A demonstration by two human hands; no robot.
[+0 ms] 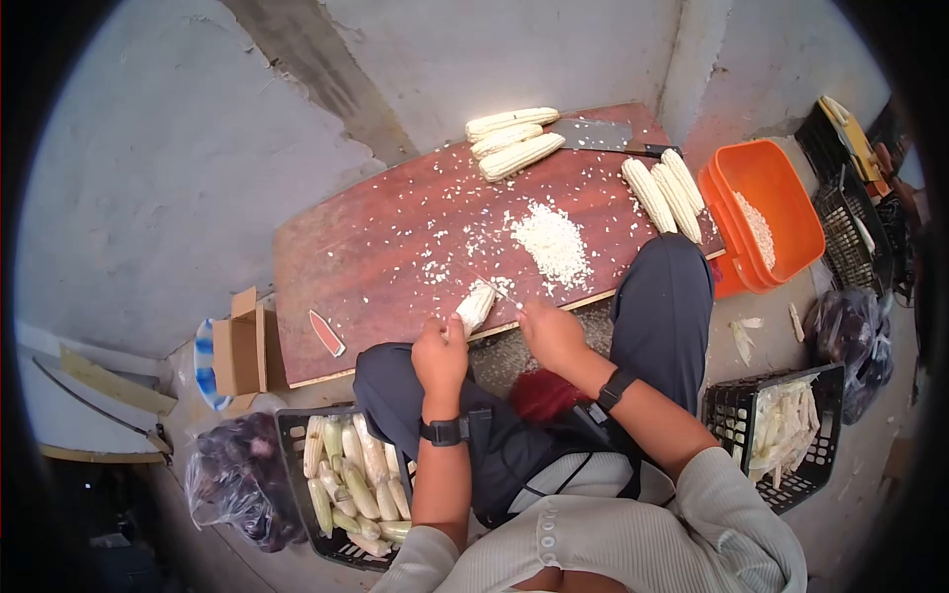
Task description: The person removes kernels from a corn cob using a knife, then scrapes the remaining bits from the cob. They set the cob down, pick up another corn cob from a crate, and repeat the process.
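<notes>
At the near edge of the red wooden board (381, 257), my left hand (440, 358) is closed round the lower end of a white corn cob (477, 307). My right hand (551, 333) is closed on the handle end of a thin knife (494, 289), whose blade reaches over the top of that cob. A pile of loose white kernels (552, 245) lies just beyond my right hand, and more kernels are scattered over the board. Whole cobs (522, 156) lie at the board's far edge beside a cleaver (598, 135); others (652, 196) rest at its right end.
An orange bucket (736, 188) holding kernels stands right of the board. A black crate of corn (287, 465) is at lower left, a crate of husks (835, 425) at lower right. A red-and-white object (326, 333) lies on the board's left; a cardboard box (237, 356) stands beyond.
</notes>
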